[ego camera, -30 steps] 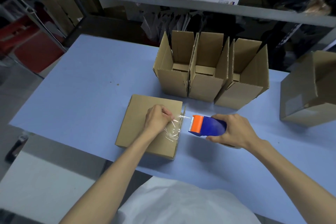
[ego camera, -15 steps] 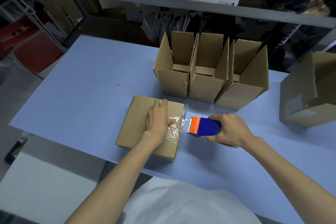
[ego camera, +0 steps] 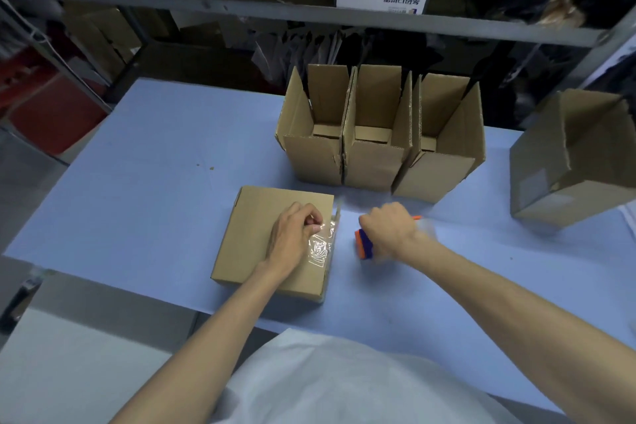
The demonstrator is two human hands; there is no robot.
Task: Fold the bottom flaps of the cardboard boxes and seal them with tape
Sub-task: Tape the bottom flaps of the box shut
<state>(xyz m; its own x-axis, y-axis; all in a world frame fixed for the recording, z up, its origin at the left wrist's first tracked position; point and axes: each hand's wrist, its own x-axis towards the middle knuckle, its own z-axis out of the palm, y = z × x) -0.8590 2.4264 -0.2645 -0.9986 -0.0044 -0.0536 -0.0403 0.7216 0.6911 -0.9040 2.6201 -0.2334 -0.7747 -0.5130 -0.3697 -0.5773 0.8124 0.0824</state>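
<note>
Sealing 1 box (ego camera: 261,217): pinching crumpled tape (ego camera: 321,248) with left hand (ego camera: 292,234), gripping dispenser (ego camera: 363,244) with right hand (ego camera: 389,227) just beside. Next, likely: smoothing tape flat.

Left hand (ego camera: 295,234), knuckles up, curls fingertips toward thumb; right hand (ego camera: 390,227) is clenched.

Five cardboard boxes (ego camera: 272,237), one tape dispenser (ego camera: 364,244).

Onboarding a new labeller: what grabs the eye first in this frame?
The cardboard box lying near-centre on the blue table, with crumpled clear tape at its right edge pinched by the left hand. Just right of it, the right hand grips a blurred orange-and-blue tape dispenser. Behind stand three open boxes in a row.
</note>
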